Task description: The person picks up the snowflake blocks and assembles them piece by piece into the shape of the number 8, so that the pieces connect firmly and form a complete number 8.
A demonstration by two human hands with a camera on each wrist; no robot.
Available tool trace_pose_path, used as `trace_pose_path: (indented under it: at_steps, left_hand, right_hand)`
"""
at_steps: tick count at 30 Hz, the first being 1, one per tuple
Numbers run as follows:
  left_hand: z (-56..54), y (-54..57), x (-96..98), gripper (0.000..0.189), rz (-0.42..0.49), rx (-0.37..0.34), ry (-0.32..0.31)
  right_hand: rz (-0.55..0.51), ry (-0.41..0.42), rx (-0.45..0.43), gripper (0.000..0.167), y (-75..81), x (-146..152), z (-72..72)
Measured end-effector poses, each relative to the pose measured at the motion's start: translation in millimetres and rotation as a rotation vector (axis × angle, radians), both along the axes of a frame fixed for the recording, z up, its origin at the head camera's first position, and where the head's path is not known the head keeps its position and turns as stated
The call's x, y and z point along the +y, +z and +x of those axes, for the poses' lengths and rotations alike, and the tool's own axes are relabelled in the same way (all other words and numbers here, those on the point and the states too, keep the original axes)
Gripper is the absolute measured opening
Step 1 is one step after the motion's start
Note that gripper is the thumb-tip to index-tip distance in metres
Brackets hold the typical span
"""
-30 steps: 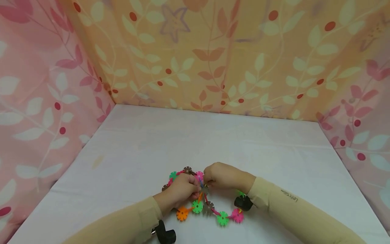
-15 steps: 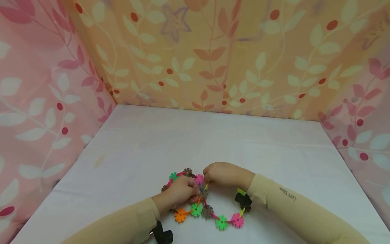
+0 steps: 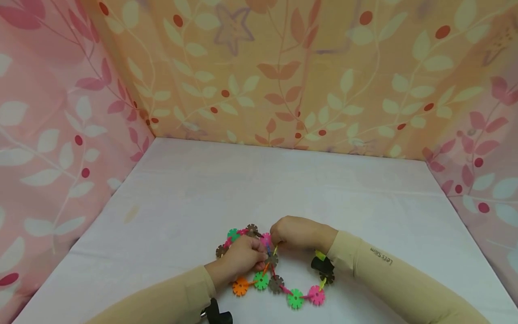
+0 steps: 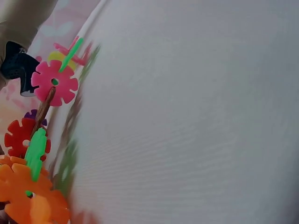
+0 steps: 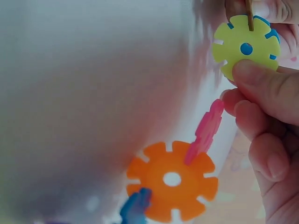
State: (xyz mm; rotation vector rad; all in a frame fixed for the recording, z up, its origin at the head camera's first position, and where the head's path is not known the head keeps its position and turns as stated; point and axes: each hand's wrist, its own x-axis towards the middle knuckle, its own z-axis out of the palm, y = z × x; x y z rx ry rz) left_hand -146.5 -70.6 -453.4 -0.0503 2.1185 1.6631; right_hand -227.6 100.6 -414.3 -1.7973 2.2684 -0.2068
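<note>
Notched plastic snowflake discs are linked edge to slot into a chain that curves in loops near the table's front. In the head view my left hand pinches the chain at its middle, by a brown disc. Just to the right, my right hand holds a yellow disc, seen edge-on there. The right wrist view shows this yellow disc under my right thumb, a brown disc edge-on in its top slot and left-hand fingers at that brown piece. An orange disc with a pink one hangs below.
A green disc and a pink disc lie in the front right loop. White cloth covers the table. Patterned curtains stand behind and at both sides. Black wrist cameras sit by the sleeves.
A yellow disc edge now shows between the hands, by the right fingertips. The front right loop has shifted slightly towards the front. Both hands keep nearly the same place.
</note>
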Motion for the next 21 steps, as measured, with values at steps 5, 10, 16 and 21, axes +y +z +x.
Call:
trace_pose_path:
  at_steps: [5,10,16,21]
  left_hand:
    - [-0.4,-2.5,0.9,0.011,0.016,0.006,-0.003]
    - [1.1,-2.1,0.5,0.011,-0.003,0.014,-0.014]
    - [-1.5,-3.8,-5.5,0.011,0.013,-0.019,-0.029]
    - [-11.2,2.2,-9.1,0.012,-0.037,-0.032,-0.071]
  right_hand:
    - [-0.016,0.016,0.023,0.019,-1.8,0.3,0.7]
    - [-0.011,0.026,0.022,0.02,-5.5,-0.8,1.9]
    - [-0.024,0.05,0.063,0.018,-6.3,-0.1,-0.4]
    - [-0.06,-0.065,0.036,0.014,1.6,12.5,-10.0]
